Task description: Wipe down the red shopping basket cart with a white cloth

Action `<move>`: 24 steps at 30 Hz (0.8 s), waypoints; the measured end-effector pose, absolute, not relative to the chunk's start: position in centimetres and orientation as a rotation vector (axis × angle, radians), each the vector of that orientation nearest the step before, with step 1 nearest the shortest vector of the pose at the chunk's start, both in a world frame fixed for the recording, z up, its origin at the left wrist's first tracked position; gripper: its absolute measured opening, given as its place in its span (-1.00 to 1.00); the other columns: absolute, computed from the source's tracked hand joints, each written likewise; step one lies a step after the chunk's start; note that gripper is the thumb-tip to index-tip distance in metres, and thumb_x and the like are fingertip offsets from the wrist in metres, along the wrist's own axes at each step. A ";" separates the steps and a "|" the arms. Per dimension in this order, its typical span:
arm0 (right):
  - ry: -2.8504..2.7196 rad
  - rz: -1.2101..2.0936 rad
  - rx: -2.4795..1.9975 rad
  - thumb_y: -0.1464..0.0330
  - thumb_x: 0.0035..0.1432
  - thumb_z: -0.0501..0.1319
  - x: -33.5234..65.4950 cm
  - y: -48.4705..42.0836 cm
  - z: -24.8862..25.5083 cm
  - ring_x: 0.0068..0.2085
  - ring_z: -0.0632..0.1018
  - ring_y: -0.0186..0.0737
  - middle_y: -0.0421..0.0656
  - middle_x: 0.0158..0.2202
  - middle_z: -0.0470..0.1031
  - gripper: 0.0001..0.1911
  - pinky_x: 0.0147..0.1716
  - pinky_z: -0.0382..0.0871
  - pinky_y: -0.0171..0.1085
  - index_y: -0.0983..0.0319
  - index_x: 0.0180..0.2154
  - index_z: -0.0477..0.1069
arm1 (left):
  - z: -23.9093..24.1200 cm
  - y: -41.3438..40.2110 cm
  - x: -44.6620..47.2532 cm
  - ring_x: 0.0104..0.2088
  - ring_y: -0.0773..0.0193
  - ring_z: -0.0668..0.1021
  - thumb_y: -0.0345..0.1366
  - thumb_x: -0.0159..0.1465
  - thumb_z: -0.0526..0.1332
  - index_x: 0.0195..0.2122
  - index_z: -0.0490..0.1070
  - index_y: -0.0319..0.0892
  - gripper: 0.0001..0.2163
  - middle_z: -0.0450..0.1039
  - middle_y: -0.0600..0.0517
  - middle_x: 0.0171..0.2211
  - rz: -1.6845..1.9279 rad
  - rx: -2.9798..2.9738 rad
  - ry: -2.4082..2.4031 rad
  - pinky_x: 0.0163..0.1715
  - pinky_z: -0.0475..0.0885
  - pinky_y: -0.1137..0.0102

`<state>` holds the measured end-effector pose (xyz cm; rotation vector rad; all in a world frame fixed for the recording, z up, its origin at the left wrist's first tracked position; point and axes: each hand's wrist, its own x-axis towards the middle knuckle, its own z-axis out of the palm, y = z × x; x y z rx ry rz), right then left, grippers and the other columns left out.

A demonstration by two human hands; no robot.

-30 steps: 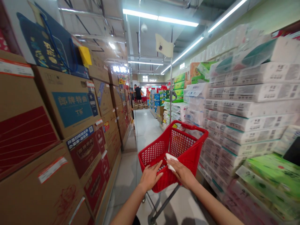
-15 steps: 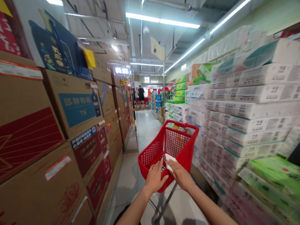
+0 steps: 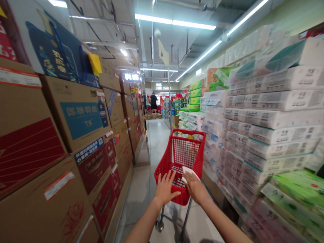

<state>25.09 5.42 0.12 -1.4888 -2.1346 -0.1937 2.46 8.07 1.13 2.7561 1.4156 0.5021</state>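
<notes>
A red plastic shopping cart [image 3: 182,158] stands in the aisle in front of me. My left hand [image 3: 165,188] rests on its near rim with the fingers spread. My right hand [image 3: 194,186] presses on the rim beside it and holds a white folded paper [image 3: 190,172] against it. The basket shows nothing inside through its mesh. A pole with a small flag [image 3: 163,54] rises from the cart.
Stacked cardboard cartons [image 3: 76,128] wall the left side. Wrapped tissue packs [image 3: 265,128] are piled high on the right, with green packs [image 3: 298,195] low at the near right. The pale floor [image 3: 158,135] runs ahead to a person in black [image 3: 153,101] far down the aisle.
The cart has swung from angled right to pointing straight down the aisle. My left fingers have spread wider on the rim, and the view has shifted slightly forward.
</notes>
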 end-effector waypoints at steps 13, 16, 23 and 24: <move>-1.880 -0.198 -1.520 0.29 0.45 -0.05 33.2 3.2 -3.6 0.44 0.22 -0.01 -0.07 0.39 0.30 -0.44 0.40 0.16 0.16 0.10 0.41 0.19 | 1.3 8.5 2.8 0.51 0.03 0.00 0.07 0.42 0.15 0.50 -0.05 0.03 -0.30 -0.13 -0.02 0.53 0.515 2.946 1.024 0.48 -0.06 0.03; -1.822 -0.259 -1.529 0.34 0.42 -0.04 31.3 2.5 -4.9 0.42 0.26 0.02 -0.07 0.39 0.30 -0.41 0.40 0.15 0.21 0.08 0.42 0.17 | -0.2 7.5 5.8 0.52 -0.04 -0.10 0.14 0.41 0.10 0.53 -0.16 -0.12 -0.20 -0.29 -0.10 0.54 0.609 2.870 1.080 0.49 -0.11 0.00; -1.948 -0.107 -1.503 0.35 0.41 -0.06 28.8 1.1 -4.4 0.44 0.21 -0.05 -0.13 0.44 0.21 -0.39 0.42 0.13 0.12 0.08 0.44 0.12 | 0.8 7.5 8.4 0.51 0.05 0.00 0.09 0.40 0.11 0.53 -0.19 -0.15 -0.19 -0.21 -0.09 0.53 0.523 2.906 0.840 0.49 -0.10 0.09; -1.945 -0.091 -1.512 0.33 0.42 -0.06 29.9 1.1 -4.2 0.44 0.21 -0.05 -0.14 0.43 0.23 -0.40 0.42 0.13 0.11 0.08 0.44 0.13 | 1.3 7.9 8.0 0.51 0.06 0.00 0.09 0.40 0.11 0.52 -0.12 -0.11 -0.23 -0.21 -0.06 0.53 0.520 2.910 0.850 0.49 -0.10 0.09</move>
